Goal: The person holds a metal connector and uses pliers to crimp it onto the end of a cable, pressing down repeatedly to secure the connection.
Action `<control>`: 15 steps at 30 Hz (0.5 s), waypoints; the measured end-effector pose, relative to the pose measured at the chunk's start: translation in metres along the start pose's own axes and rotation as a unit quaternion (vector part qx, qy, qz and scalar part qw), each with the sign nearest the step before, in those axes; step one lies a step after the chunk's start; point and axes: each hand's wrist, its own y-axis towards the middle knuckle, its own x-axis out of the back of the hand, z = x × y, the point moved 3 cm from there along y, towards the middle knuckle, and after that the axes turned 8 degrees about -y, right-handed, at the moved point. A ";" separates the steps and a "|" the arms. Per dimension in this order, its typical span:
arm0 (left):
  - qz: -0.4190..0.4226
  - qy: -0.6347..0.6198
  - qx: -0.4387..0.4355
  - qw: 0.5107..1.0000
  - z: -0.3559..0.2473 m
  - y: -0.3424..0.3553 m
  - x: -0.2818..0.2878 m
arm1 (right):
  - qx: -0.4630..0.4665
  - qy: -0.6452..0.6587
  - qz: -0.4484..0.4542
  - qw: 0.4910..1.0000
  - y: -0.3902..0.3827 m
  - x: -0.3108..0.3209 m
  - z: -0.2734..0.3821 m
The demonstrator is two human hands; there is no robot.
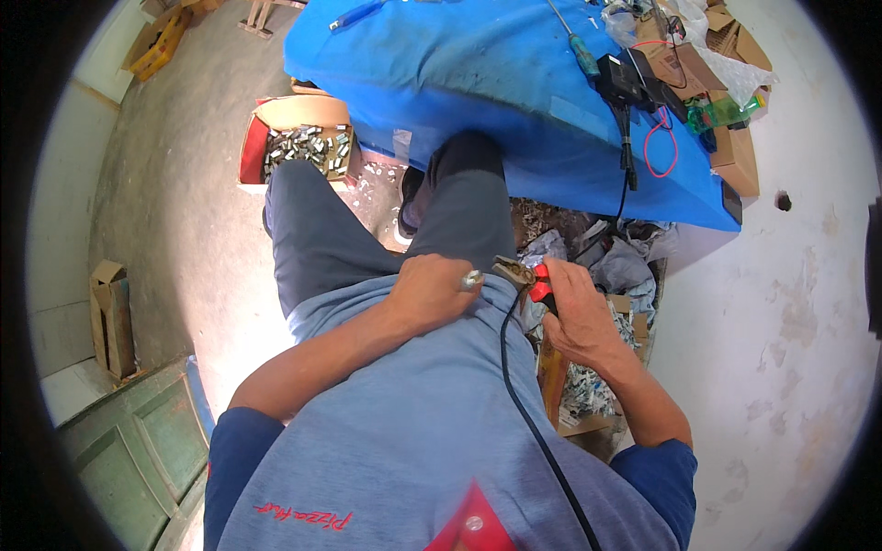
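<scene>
Near my lap, my left hand (pixel 432 289) is closed round a small silvery metal piece (pixel 471 280) that pokes out beside the thumb. Just to the right, my right hand (pixel 577 312) grips pliers (pixel 516 271) by their red-and-black handles, with the metal jaws pointing at the piece but a small distance from it. A black cable (pixel 519 386) runs down over my grey-blue shirt from below the pliers. Whether it touches either hand is unclear.
A blue-covered table (pixel 441 55) ahead holds a screwdriver (pixel 579 50), a black adapter (pixel 617 81), wires and packaging. An open box (pixel 280 115) of small metal parts sits left of my legs. Scrap (pixel 593 395) lies at my right beside a white wall (pixel 772 349); cardboard (pixel 112 317) stands left.
</scene>
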 end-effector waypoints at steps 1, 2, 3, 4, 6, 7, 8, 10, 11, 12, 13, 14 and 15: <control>0.002 0.007 -0.004 1.000 0.001 0.000 -0.001 | 0.012 -0.011 0.002 1.000 0.003 0.005 0.002; 0.005 0.013 -0.009 1.000 0.002 0.000 -0.002 | 0.025 -0.022 0.004 0.999 0.007 0.007 0.003; 0.007 0.019 -0.014 1.000 0.001 0.001 -0.003 | 0.045 -0.046 -0.007 0.998 0.009 0.009 0.005; 0.015 0.029 -0.008 0.999 0.000 0.001 -0.002 | 0.065 -0.071 -0.019 0.995 0.012 0.011 0.007; 0.028 0.050 0.005 0.998 -0.003 0.001 0.000 | 0.101 -0.121 -0.046 0.986 0.016 0.013 0.008; 0.028 0.047 0.006 0.998 -0.003 0.001 0.000 | 0.116 -0.146 -0.061 0.981 0.019 0.013 0.007; 0.028 0.044 0.006 0.999 -0.001 0.001 -0.001 | 0.130 -0.171 -0.076 0.974 0.021 0.014 0.006; 0.029 0.041 0.006 0.999 0.000 -0.001 -0.001 | 0.145 -0.196 -0.077 0.967 0.024 0.016 0.005; 0.031 0.040 0.004 0.999 -0.001 -0.002 0.000 | 0.152 -0.208 -0.077 0.963 0.025 0.018 0.005; 0.032 0.039 0.001 0.999 -0.002 -0.002 0.000 | 0.154 -0.204 -0.064 0.965 0.026 0.020 0.005; 0.033 0.039 0.000 0.999 -0.002 -0.001 0.000 | 0.155 -0.200 -0.050 0.966 0.027 0.024 0.006; 0.035 0.039 0.000 0.999 -0.002 -0.001 0.000 | 0.157 -0.196 -0.036 0.967 0.027 0.026 0.007; 0.036 0.040 -0.001 0.999 -0.002 -0.001 0.000 | 0.157 -0.195 -0.029 0.968 0.027 0.027 0.007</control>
